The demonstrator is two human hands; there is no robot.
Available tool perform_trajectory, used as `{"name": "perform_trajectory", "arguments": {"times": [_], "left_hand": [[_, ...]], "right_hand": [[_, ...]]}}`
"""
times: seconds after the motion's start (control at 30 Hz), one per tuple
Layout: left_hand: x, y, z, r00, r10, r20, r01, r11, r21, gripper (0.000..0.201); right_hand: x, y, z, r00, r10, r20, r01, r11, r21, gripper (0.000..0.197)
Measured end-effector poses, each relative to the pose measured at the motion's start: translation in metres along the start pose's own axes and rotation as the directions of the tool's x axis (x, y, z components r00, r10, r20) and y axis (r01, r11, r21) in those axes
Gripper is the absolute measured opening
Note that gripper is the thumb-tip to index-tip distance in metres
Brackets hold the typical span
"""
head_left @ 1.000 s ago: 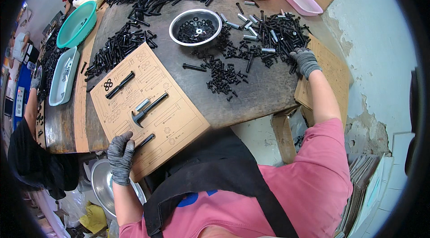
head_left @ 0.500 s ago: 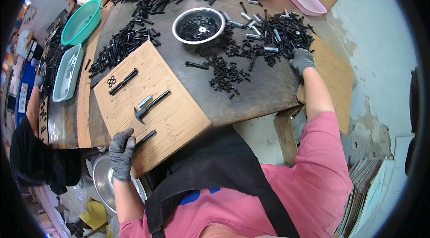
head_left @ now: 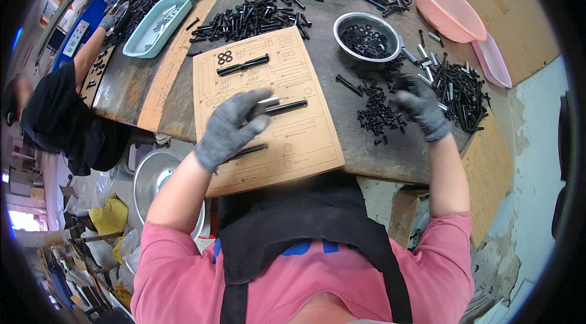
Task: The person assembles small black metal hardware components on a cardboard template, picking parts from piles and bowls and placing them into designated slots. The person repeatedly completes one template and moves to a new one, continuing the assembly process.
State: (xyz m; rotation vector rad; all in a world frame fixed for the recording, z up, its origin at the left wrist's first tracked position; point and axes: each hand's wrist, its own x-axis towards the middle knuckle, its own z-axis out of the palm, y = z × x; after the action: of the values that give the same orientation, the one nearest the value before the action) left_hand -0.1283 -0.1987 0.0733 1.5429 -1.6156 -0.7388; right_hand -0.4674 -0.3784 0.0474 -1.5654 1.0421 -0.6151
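Observation:
My left hand (head_left: 235, 126), in a grey glove, hovers over a tan cardboard sheet (head_left: 311, 141) printed with outline drawings. Its thumb and fingers are apart beside a short silver sleeve (head_left: 270, 102) and a black hammer (head_left: 287, 107), whose head the hand hides. Under its wrist side lies a black rod (head_left: 251, 150). Higher on the sheet are a pair of black bolts (head_left: 243, 65) and several black rings (head_left: 225, 57). My right hand (head_left: 422, 110), gloved and blurred, is above the table by a pile of short black screws (head_left: 377, 107); dark pieces show at its fingertips, whether held I cannot tell.
A steel bowl (head_left: 368, 37) of black nuts and washers stands beyond the screws. Bolts and silver sleeves heap at right (head_left: 458, 92), near pink basins (head_left: 448, 7). Long black bolts (head_left: 256, 18) lie behind the sheet. A teal tray (head_left: 157, 25) and a co-worker's arm (head_left: 91, 52) are left.
My view has swung left. My left hand has moved from the sheet's near edge up over the hammer head. My right hand has left the bolt heap and come toward the small screws.

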Motion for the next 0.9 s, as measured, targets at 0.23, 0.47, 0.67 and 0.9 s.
{"name": "perform_trajectory", "arguments": {"times": [0.23,0.47,0.67,0.9], "left_hand": [[0.052,0.007,0.017,0.969,0.120,0.216,-0.101,0.990,-0.099,0.060],[0.079,-0.016,0.001,0.984,-0.077,0.163,0.089,0.994,-0.068,0.034],[0.111,-0.059,0.007,0.959,-0.283,-0.005,0.270,0.919,-0.286,0.023],[0.129,-0.087,0.029,0.960,-0.277,-0.047,0.268,0.953,-0.143,0.022]], "right_hand": [[0.039,-0.060,0.124,0.798,0.057,0.599,0.069,0.980,-0.184,0.036],[0.074,-0.061,0.139,0.810,0.057,0.584,0.013,0.993,-0.116,0.042],[0.114,-0.034,0.140,0.958,-0.112,0.262,0.186,0.943,-0.276,0.025],[0.117,-0.034,0.129,0.943,-0.328,0.058,0.303,0.769,-0.563,0.018]]}}
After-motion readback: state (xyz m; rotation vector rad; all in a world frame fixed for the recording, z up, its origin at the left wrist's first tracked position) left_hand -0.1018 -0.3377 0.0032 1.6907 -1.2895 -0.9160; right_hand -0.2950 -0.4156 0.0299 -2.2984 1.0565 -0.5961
